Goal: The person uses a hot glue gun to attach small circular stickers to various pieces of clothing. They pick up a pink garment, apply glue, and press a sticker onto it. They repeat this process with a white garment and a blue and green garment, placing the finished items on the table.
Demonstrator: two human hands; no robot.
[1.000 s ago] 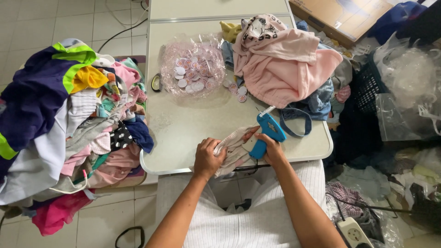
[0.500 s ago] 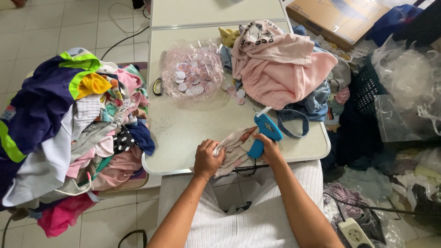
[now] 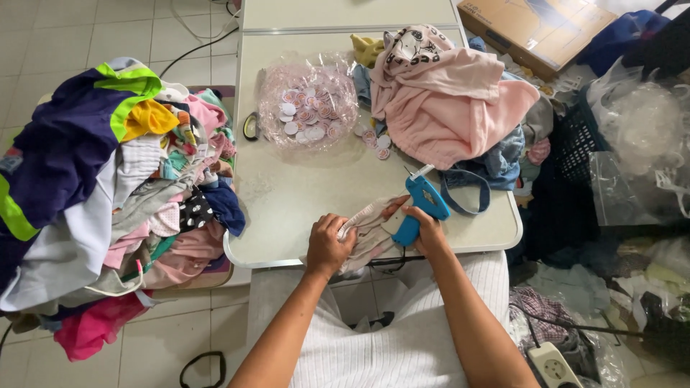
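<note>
1. The left hand (image 3: 329,246) sits at the lower middle of the frame, fingers curled and closed on a bunched piece of light striped cloth (image 3: 366,231) at the near edge of the counter (image 3: 302,190).
2. The right hand (image 3: 427,231) is just to the right of it, closed around the grip of a blue tagging gun (image 3: 420,205); the gun's needle end points toward the upper left, above the cloth.
3. The cloth lies between the two hands, partly on the counter and partly hanging over its near edge.
4. Above centre, a clear plastic bag of round pink-and-white tags (image 3: 307,108) rests on the counter; a few loose tags (image 3: 375,140) lie just to its right.
5. A pink garment (image 3: 449,100) is heaped at the upper right of the counter, on top of other clothes, with blue denim (image 3: 496,162) beneath its lower edge.
6. A large pile of mixed clothes (image 3: 108,194) fills the left of the frame, beside the counter and touching its left edge.
7. A cardboard box (image 3: 535,29) is at the upper right, and a white power strip (image 3: 552,365) lies on the floor at the lower right.
</note>
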